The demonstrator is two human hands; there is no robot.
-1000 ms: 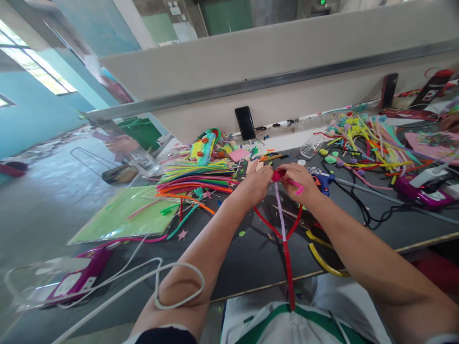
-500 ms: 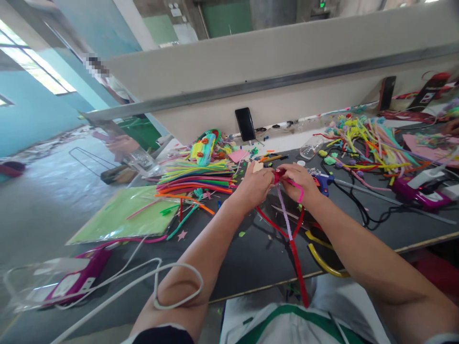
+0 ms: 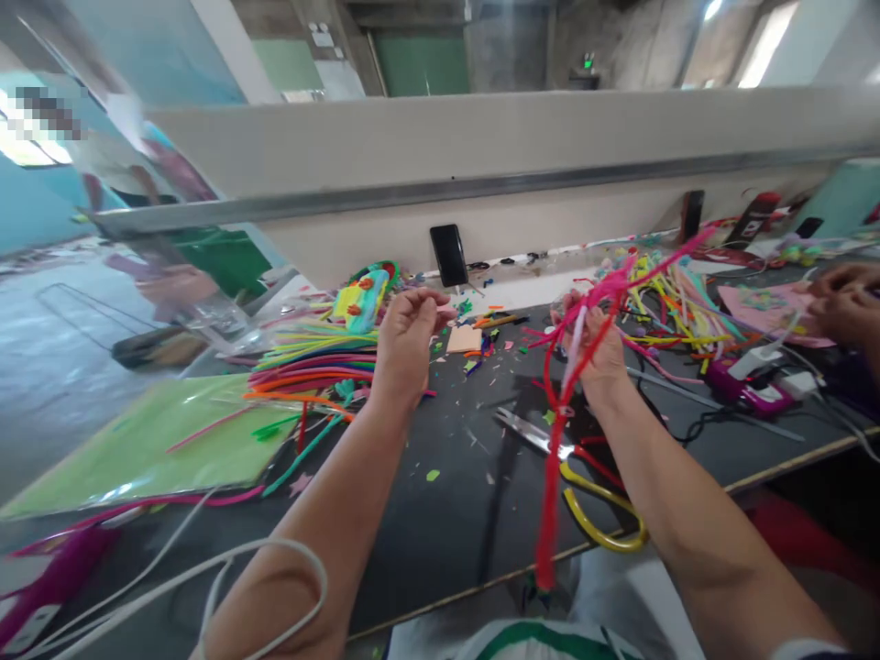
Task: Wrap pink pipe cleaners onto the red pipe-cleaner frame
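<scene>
A grey tabletop (image 3: 426, 541) meets a pale partition (image 3: 550, 137). Above it, right of centre, the blurred red, pink and lilac fuzzy-stem piece (image 3: 562, 409) trails one thick stem nearward. Right hand (image 3: 606, 359): grip on the piece, partly hidden. Left hand (image 3: 404, 344): grip state unclear. Scissors (image 3: 531, 433) lie towards the near edge.

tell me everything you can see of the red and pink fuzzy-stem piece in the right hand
The red and pink fuzzy-stem piece looks made of pipe cleaners. Bright pink strands spread at its top; below, red side strands and a pale stem converge above a thicker red length that hangs down. The right hand holds it, slightly tilted, over the dark grey table. Blur hides how the parts join.
</scene>
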